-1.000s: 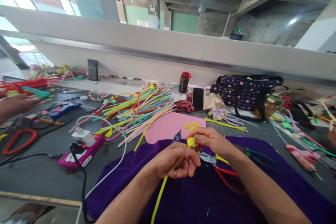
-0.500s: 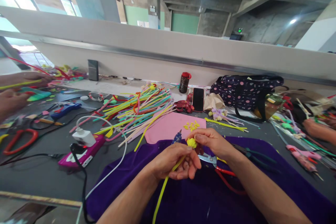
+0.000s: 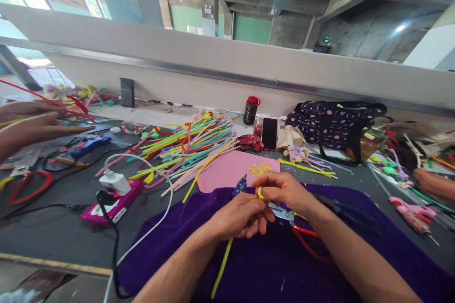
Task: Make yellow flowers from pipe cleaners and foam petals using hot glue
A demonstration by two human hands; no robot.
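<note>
Above a dark purple cloth [image 3: 185, 232], my left hand [image 3: 241, 215] pinches a yellow pipe cleaner [image 3: 222, 267], its long tail hanging down toward the cloth. At its upper end a small yellow fuzzy bloom [image 3: 260, 193] shows between my fingers. My right hand [image 3: 284, 191] grips that bloom with thumb and fingertips, hiding most of it. Red-handled scissors [image 3: 284, 214] lie partly under my right hand and forearm. Just behind my left hand is the blue hot glue gun's tip [image 3: 240, 184]. Small yellow pieces [image 3: 259, 168] rest on a pink sheet [image 3: 220, 173] beyond my hands.
Coloured pipe cleaners [image 3: 192, 147] are heaped left of centre. A magenta power strip [image 3: 117, 208] with cables sits left. A phone [image 3: 269, 133], a bottle [image 3: 251, 110] and a patterned bag [image 3: 334, 125] stand at the back. Co-workers' hands [image 3: 39, 123] show at both sides.
My right fingers have closed further over the yellow bloom, covering more of it. The pipe cleaner's tail has shifted slightly. At left, a co-worker's hand has stretched out to the right.
</note>
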